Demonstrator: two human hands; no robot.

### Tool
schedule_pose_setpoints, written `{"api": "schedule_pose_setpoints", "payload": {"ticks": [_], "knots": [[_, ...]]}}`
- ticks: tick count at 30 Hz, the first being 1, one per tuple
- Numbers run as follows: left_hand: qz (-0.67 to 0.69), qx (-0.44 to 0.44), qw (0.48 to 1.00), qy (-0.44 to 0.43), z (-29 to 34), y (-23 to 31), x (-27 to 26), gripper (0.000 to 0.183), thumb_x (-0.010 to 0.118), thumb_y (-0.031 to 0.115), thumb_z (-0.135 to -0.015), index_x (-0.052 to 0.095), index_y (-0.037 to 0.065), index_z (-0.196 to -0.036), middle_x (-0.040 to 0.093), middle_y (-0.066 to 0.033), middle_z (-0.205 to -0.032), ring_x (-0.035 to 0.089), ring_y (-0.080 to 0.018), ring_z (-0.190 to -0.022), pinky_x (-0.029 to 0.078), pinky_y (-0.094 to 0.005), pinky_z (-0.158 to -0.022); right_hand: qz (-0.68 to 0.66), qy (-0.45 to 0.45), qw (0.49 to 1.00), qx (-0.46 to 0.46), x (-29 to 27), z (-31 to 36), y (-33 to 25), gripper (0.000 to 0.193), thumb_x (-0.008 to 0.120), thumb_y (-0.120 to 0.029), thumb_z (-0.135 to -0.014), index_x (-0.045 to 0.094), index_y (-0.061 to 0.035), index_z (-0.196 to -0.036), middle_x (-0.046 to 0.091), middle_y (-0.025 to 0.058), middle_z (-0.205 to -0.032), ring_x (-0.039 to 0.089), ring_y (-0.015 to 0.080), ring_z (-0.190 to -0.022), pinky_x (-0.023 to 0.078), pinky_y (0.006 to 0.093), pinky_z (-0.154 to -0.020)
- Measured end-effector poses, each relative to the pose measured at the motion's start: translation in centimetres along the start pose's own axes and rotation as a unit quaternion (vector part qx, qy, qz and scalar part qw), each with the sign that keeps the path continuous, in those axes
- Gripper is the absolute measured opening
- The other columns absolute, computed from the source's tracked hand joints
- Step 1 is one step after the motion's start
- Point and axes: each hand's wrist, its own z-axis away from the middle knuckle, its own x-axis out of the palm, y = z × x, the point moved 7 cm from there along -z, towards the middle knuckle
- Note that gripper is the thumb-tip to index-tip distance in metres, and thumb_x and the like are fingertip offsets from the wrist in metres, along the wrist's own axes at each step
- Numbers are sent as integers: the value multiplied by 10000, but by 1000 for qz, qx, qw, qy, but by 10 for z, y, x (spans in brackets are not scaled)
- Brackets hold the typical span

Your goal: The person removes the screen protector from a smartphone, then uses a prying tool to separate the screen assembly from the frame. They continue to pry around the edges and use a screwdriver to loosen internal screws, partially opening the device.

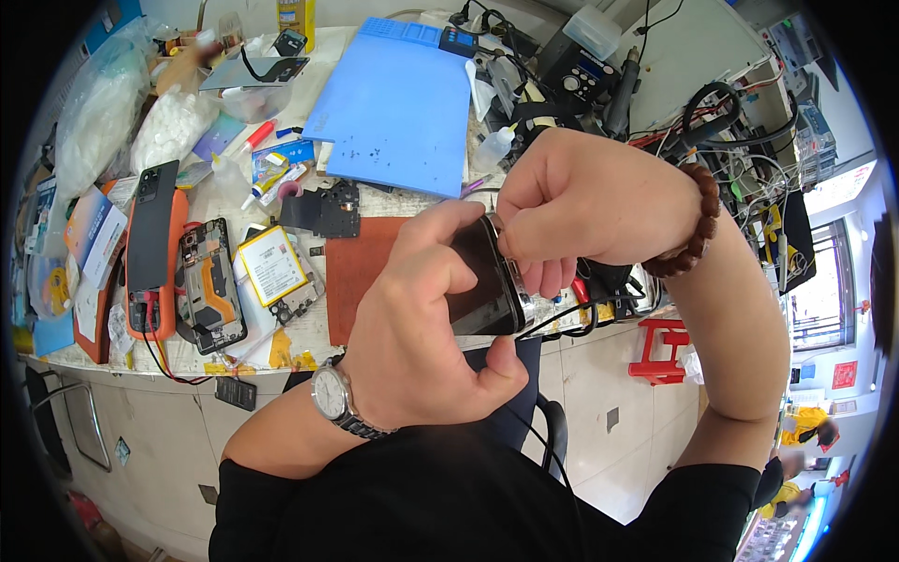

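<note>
My left hand [398,323], with a silver watch at its wrist, grips a dark smartphone [482,304] tilted above the front edge of the bench. Its fingers wrap the phone's left side, and the thumb is near the lower edge. At the phone's upper right edge is my right hand [571,201], wearing a brown bead bracelet. Its fingers are curled and pinched together there; whatever lies between them is hidden. Under the left hand is a reddish-brown mat [361,267]. Left of that lie a yellow-edged battery [272,266] and an opened phone body [211,290].
A large blue mat [389,103] with tiny dark bits lies at the back. Far left, a black phone back panel [153,225] rests on an orange-cased meter [169,309]. Tubes and bags crowd there. Cables and a black soldering station [576,75] fill the right; a red stool [659,351] stands below.
</note>
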Motion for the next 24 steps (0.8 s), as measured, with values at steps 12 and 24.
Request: {"api": "schedule_pose_setpoints", "payload": {"ticks": [12,24], "knots": [[13,1,1000,5,0,-1,0,512,837,105,-678,495,-34,-1032,591,-360,-1323,686,-472,-1082,605,-448,-879,34,-7,999,23,-2,-3,-6,411,655,-303,-896,768,80,-801,799,168,-797,794,237,-723,660,340,-686],[24,-3,1000,-2,1,-2,-2,524,844,104,-674,484,-29,-1030,575,-391,-1304,667,-511,-1087,589,-480,-926,58,-16,998,30,-6,-7,-11,440,621,-308,-931,773,86,-806,809,179,-825,804,256,-740,665,344,-698]]}}
